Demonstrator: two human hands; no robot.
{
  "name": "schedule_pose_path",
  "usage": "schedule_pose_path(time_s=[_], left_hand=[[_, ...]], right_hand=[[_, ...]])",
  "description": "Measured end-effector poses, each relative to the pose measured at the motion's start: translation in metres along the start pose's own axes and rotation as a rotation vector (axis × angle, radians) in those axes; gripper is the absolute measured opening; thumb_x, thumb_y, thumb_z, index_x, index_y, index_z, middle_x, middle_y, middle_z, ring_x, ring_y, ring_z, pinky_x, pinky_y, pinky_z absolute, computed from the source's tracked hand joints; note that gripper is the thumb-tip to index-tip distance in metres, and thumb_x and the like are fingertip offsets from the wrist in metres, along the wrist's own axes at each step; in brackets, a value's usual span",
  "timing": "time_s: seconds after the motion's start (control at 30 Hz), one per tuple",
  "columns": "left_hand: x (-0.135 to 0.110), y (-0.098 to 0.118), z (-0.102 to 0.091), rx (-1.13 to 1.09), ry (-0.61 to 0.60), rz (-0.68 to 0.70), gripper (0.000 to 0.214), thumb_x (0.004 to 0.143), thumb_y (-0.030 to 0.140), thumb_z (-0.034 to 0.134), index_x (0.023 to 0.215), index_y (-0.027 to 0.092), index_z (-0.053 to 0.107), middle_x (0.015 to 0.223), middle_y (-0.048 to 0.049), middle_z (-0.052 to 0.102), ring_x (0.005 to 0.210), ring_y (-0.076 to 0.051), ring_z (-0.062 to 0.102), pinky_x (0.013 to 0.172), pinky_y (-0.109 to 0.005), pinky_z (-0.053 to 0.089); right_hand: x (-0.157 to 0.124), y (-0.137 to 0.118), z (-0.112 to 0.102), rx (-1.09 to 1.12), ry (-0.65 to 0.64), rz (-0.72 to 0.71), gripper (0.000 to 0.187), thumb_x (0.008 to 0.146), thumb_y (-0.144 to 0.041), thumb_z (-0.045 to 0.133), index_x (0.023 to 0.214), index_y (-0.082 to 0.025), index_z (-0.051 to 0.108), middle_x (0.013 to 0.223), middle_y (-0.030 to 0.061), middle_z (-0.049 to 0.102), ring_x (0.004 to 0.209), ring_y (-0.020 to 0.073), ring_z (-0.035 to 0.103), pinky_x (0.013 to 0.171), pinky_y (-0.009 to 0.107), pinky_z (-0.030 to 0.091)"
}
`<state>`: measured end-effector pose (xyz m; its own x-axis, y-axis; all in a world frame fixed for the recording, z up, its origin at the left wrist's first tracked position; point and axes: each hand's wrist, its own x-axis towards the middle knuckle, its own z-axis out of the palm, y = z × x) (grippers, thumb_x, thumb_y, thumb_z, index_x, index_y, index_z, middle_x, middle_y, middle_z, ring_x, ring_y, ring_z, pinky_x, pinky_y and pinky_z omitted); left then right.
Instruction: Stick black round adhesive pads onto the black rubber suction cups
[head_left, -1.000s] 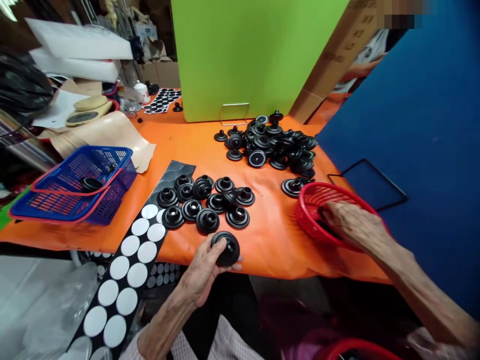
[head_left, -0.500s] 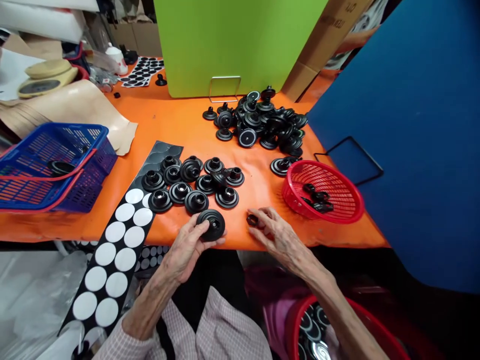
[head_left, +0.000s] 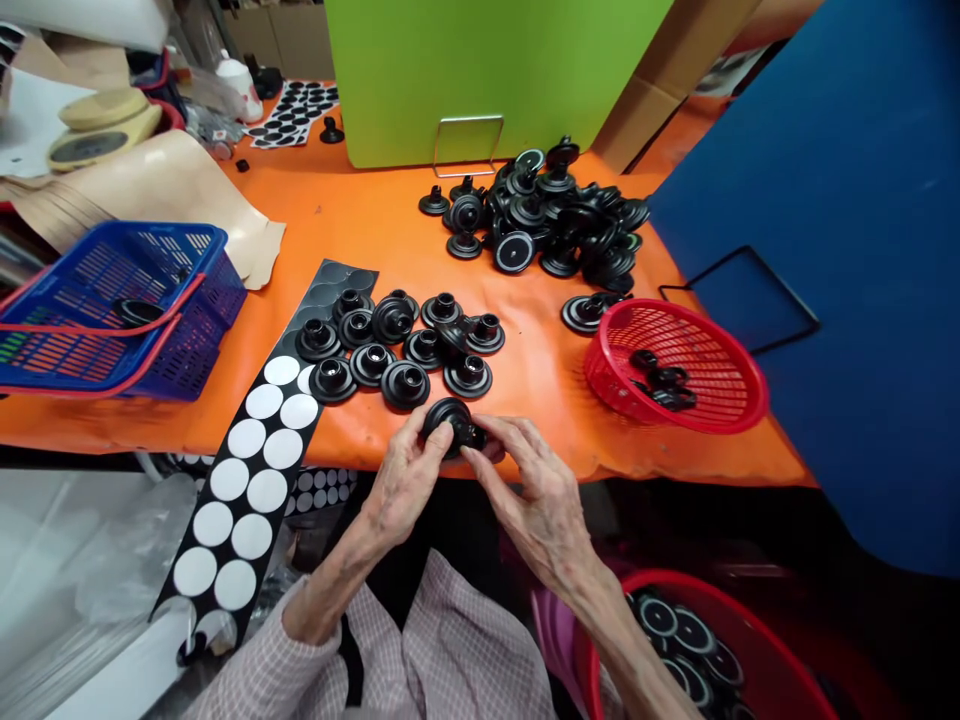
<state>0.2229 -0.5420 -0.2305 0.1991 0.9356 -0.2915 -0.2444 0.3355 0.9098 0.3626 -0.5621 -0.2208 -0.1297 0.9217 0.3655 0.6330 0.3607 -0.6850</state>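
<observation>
At six o'clock, by the table's (head_left: pixel 540 400) near edge, the disc (head_left: pixel 442 412) is gripped by the left hand (head_left: pixel 399 485); a knob (head_left: pixel 475 437), pinched by the right hand (head_left: pixel 544 500), is apparently being fitted. Steady alignment seems called for.

head-worn view | faces forward, down | left hand (head_left: pixel 405 475), right hand (head_left: pixel 546 500) near | green panel (head_left: pixel 487 60) farther | lower right murky, perhaps underexposed

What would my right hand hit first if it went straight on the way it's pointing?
Beyond the small black part it holds, your right hand would probably meet the black disc in your left hand, though depth is unclear.
</observation>
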Motion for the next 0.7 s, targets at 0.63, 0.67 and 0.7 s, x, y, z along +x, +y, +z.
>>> schedule_pose_path(time_s=[0.63, 0.67, 0.7], left_hand=[[-0.005, 0.004, -0.002, -0.076, -0.129, 0.117, 0.033, 0.085, 0.025, 0.066, 0.116, 0.016, 0.058, 0.119, -0.0076, 0.066, 0.114, -0.02, 0.06, 0.099, -0.028, 0.046], [-0.004, 0.004, -0.001, -0.099, -0.123, 0.116, 0.034, 0.085, 0.025, 0.066, 0.117, 0.017, 0.057, 0.121, -0.0073, 0.065, 0.116, -0.019, 0.059, 0.1, -0.028, 0.045], [-0.004, 0.003, 0.001, -0.133, -0.125, 0.109, 0.035, 0.085, 0.025, 0.066, 0.118, 0.018, 0.057, 0.122, -0.0067, 0.064, 0.118, -0.019, 0.058, 0.102, -0.028, 0.044]], right_hand=[[-0.001, 0.004, 0.008, 0.443, -0.037, 0.512, 0.034, 0.086, -0.049, 0.057, 0.105, -0.022, 0.058, 0.097, 0.0051, 0.061, 0.093, 0.0199, 0.057, 0.09, 0.04, 0.047], [-0.001, 0.004, 0.009, 0.452, -0.029, 0.506, 0.035, 0.086, -0.049, 0.057, 0.108, -0.022, 0.057, 0.101, 0.0059, 0.061, 0.096, 0.0204, 0.057, 0.092, 0.04, 0.046], [0.0, 0.004, 0.009, 0.477, -0.019, 0.503, 0.038, 0.086, -0.049, 0.058, 0.112, -0.023, 0.056, 0.107, 0.0066, 0.061, 0.1, 0.0208, 0.057, 0.094, 0.041, 0.046]])
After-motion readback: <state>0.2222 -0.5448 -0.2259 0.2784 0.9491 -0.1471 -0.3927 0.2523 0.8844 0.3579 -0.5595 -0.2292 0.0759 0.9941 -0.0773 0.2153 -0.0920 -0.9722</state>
